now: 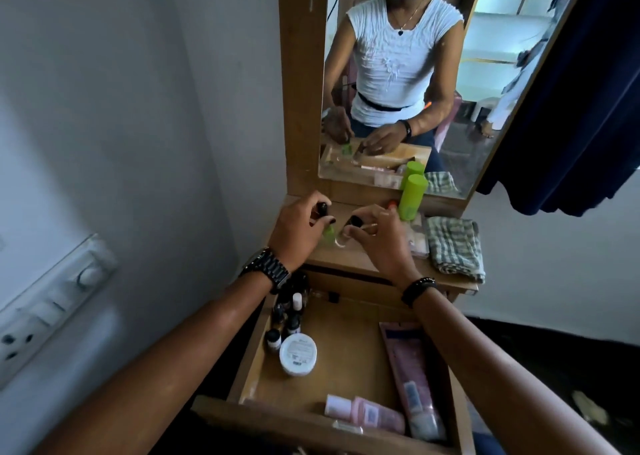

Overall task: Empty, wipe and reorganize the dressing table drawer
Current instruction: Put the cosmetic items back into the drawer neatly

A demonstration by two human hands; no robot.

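The wooden drawer [346,337] is pulled out below me. It holds small dark dropper bottles [284,316] at its left, a white round jar [298,353], a pink tube [412,375] at the right and a pink bottle [367,414] at the front. Over the tabletop, my left hand [298,233] grips a small black-capped bottle [80,208] between its fingertips. My right hand [377,236] pinches another small black-capped bottle [355,220]. A small green bottle [328,234] stands between the two hands.
A tall green bottle [412,196] stands at the mirror's foot, with a folded checked cloth [453,246] to its right. The mirror [398,73] rises behind the tabletop. A wall with a switch panel [52,302] is close on the left, a dark curtain [571,108] on the right.
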